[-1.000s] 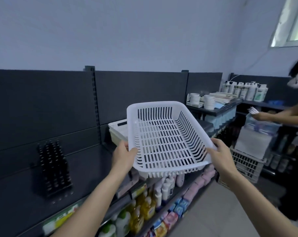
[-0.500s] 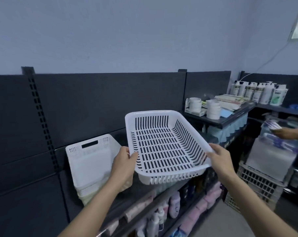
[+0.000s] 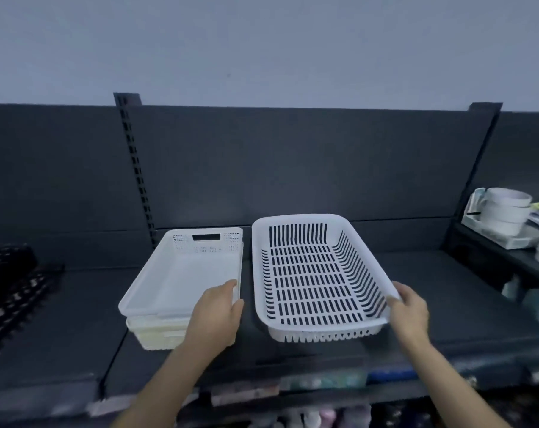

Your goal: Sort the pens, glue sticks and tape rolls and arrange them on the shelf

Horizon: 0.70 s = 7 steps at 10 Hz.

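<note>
Slotted basket [image 3: 311, 273]: white plastic, rectangular, shallow, with rows of slots in floor and walls; it sits on the dark shelf [image 3: 447, 298], right of centre, long side running near to far. Right hand [image 3: 412, 316]: grips the basket's near right rim, thumb on top of the rim, fingers round the outside. Left hand [image 3: 215, 313]: lies in the gap between basket and tray stack [image 3: 181, 273], fingers loosely bent, tips against the top tray's right rim, gripping nothing that shows; the two hands are well apart. Tray stack: solid white trays nested together, just left of the basket, not touching it. Black pegged rack [image 3: 11, 291]: far left on the same shelf level. White mugs [image 3: 503, 211]: stacked on a neighbouring shelf at far right. Lower shelf goods [image 3: 324, 381]: blurred, not identifiable.
</note>
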Each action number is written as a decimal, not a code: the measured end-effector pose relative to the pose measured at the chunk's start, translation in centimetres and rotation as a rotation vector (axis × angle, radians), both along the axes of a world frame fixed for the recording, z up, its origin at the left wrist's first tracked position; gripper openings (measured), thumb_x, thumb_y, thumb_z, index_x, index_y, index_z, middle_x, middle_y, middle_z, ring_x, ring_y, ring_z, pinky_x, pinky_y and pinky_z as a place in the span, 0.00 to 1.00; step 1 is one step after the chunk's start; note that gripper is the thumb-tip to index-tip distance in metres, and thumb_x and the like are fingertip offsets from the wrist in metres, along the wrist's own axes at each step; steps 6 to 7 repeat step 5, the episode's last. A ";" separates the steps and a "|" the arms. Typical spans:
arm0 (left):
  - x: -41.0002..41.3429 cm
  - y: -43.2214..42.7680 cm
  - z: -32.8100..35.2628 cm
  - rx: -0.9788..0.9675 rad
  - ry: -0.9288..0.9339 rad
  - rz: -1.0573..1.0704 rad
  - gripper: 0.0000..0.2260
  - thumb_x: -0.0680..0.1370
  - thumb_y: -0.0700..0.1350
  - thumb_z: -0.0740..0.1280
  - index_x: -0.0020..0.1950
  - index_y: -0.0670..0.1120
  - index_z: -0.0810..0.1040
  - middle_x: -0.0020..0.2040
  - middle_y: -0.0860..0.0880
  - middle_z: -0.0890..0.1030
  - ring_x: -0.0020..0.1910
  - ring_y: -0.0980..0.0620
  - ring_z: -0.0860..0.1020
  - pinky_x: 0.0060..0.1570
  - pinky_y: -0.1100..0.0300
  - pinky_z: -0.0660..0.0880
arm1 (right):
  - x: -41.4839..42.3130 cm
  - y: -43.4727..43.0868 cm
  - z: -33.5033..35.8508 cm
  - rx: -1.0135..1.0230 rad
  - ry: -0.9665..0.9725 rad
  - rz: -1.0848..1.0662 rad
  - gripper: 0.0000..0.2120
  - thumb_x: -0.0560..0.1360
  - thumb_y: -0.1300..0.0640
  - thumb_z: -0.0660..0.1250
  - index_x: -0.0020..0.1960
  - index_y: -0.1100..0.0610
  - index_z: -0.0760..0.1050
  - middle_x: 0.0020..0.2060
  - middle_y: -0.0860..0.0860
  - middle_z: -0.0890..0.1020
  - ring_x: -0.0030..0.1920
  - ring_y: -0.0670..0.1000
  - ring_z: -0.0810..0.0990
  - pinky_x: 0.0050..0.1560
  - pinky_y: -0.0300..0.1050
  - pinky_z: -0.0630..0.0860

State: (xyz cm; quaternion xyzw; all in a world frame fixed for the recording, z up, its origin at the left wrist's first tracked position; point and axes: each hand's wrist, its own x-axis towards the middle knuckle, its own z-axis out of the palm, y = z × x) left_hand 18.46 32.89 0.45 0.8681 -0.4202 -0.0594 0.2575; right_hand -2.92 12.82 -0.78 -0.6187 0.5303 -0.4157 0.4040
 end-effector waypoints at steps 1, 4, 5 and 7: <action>-0.5 0.1 -0.7 -0.026 -0.170 -0.018 0.13 0.79 0.42 0.55 0.60 0.42 0.74 0.48 0.44 0.80 0.50 0.44 0.76 0.51 0.55 0.70 | 0.6 -0.2 -1.7 0.051 -0.010 0.044 0.16 0.76 0.70 0.56 0.61 0.64 0.73 0.46 0.56 0.77 0.44 0.54 0.73 0.45 0.46 0.70; -2.6 2.1 0.1 0.131 -0.252 -0.047 0.20 0.80 0.44 0.55 0.72 0.46 0.61 0.67 0.49 0.69 0.67 0.49 0.65 0.73 0.55 0.51 | 0.1 0.9 -2.6 0.095 0.032 0.087 0.17 0.78 0.64 0.59 0.66 0.65 0.69 0.59 0.62 0.76 0.51 0.57 0.75 0.52 0.50 0.71; -2.8 4.3 0.5 0.019 -0.227 -0.050 0.21 0.80 0.45 0.56 0.73 0.47 0.60 0.70 0.50 0.67 0.70 0.51 0.62 0.72 0.60 0.53 | -0.8 1.8 -1.6 0.019 0.073 0.077 0.20 0.78 0.61 0.61 0.68 0.65 0.67 0.65 0.61 0.73 0.64 0.59 0.72 0.65 0.51 0.67; -2.8 4.3 0.5 0.019 -0.227 -0.050 0.21 0.80 0.45 0.56 0.73 0.47 0.60 0.70 0.50 0.67 0.70 0.51 0.62 0.72 0.60 0.53 | -0.8 1.8 -1.6 0.019 0.073 0.077 0.20 0.78 0.61 0.61 0.68 0.65 0.67 0.65 0.61 0.73 0.64 0.59 0.72 0.65 0.51 0.67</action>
